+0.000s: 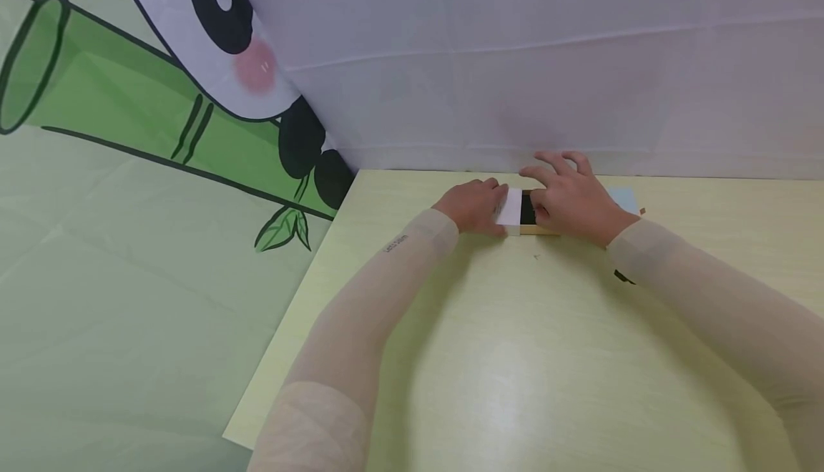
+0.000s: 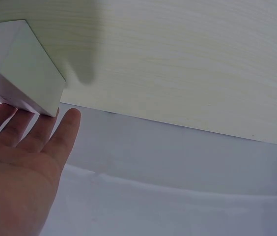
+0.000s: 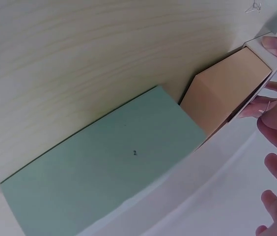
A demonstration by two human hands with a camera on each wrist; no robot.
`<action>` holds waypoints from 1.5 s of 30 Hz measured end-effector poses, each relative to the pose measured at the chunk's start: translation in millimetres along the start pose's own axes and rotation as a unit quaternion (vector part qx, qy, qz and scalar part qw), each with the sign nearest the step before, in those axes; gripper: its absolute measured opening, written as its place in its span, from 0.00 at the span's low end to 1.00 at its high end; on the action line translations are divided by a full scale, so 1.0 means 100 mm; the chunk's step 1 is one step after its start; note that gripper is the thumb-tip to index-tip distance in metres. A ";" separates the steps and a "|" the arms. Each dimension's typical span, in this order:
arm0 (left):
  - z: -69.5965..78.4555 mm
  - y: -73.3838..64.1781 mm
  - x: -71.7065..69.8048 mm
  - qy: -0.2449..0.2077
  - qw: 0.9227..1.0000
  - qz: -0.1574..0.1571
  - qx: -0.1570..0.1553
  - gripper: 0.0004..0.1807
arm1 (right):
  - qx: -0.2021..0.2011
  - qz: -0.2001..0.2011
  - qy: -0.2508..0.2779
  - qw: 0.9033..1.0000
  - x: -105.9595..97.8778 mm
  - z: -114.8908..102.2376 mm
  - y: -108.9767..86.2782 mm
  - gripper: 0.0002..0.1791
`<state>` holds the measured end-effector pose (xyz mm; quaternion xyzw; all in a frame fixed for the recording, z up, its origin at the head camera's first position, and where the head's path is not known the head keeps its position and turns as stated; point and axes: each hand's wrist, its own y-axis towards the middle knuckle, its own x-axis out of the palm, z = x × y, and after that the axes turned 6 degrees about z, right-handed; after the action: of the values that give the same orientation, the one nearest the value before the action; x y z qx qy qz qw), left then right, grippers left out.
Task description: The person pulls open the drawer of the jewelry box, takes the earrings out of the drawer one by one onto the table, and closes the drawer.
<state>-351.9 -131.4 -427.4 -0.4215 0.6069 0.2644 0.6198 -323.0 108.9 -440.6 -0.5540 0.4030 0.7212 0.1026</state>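
My left hand (image 1: pixel 473 206) grips the left end of a white box (image 1: pixel 511 207), thumb at the front side, fingers behind. In the left wrist view the fingers lie against the back of that box's end (image 2: pixel 33 69). A tan inner box (image 3: pixel 229 88) shows in the right wrist view, its end inside the white part. Its top shows dark (image 1: pixel 527 209) in the head view. Just over it, my right hand (image 1: pixel 573 200) pinches a tiny thin wire-like piece (image 3: pixel 266 107) between thumb and index finger, other fingers spread. A pale green box part (image 3: pixel 104 152) adjoins the tan one.
Another small wire-like piece (image 3: pixel 253 7) lies on the table (image 1: pixel 489 357) in front of the boxes. A small brown bit (image 1: pixel 642 210) shows by the right end. Behind the table's back edge hangs a white cloth (image 1: pixel 515 64); a green printed cloth (image 1: pixel 129 243) is at left.
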 end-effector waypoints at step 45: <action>0.02 0.01 -0.02 0.015 1.000 0.000 -0.006 0.48 | -0.045 0.015 0.015 0.999 -0.13 -0.08 -0.12 0.13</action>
<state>-351.8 -128.5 -426.1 -0.4288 0.6148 0.2617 0.6080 -305.5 114.7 -435.4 -0.5631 0.3798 0.7314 0.0608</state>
